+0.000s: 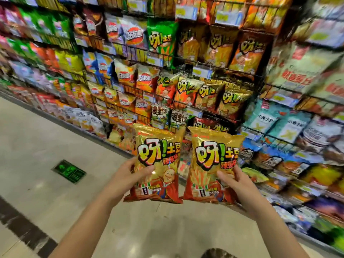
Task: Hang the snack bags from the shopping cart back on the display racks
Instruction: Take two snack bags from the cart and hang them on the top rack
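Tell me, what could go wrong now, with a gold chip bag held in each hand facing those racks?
The left hand and right hand each hold a bag, so no hand is free to steady a hook on the display rack.
Each grip sits low on the left bag and right bag; the glossy foil might slip.
Nearby hang similar bags in other colours, so a wrong hook seems possible.

A supermarket snack aisle: wire display racks [232, 70] run from nine o'clock to three o'clock, packed with hanging snack bags [188, 92] and price tags [202, 71]. At eight o'clock, a polished floor [37, 136] bears a green sign [69, 171].
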A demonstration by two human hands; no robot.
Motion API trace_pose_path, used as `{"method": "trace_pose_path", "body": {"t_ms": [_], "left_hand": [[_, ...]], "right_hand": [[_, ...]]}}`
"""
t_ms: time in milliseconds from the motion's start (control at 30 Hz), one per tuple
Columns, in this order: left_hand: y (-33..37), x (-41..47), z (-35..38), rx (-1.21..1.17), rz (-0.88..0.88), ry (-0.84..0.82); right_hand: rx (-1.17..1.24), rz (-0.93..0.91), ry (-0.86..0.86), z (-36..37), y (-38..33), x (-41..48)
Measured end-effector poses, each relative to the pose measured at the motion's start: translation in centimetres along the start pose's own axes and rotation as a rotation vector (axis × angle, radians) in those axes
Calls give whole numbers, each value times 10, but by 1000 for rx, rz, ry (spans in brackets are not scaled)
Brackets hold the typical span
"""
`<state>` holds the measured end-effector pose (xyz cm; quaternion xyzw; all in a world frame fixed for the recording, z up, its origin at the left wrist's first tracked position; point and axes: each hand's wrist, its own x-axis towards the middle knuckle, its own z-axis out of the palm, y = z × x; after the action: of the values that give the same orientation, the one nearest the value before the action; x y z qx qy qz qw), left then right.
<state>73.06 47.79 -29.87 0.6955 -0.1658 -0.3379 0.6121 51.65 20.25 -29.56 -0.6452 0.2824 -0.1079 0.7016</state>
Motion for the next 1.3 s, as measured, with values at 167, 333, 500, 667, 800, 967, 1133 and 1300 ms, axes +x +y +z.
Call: {"method": "trace_pose_path", "body": {"t_ms": [167,333,500,667,800,967,1133,1300], "left_hand": [[24,77,20,65,7,-84],[44,157,43,126,-5,-109],[66,231,58,185,-3,-148],[83,288,71,223,11,-128],[92,327,77,213,5,-180],[96,371,71,241,0,-287],[100,406,63,269,-37,-366],[99,432,61,309,-6,-399]], "right_hand": [[-5,-11,153,-9,-34,21],[56,-24,169,-52,-22,86],[37,-38,228,-83,-29,148],[9,-26,272,-94,-53,194],[-44,-25,333,-101,-62,223],[-63,-4,373,-97,-68,252],[-58,20,434,-84,-72,269],[-87,23,492,-82,-69,284]]}}
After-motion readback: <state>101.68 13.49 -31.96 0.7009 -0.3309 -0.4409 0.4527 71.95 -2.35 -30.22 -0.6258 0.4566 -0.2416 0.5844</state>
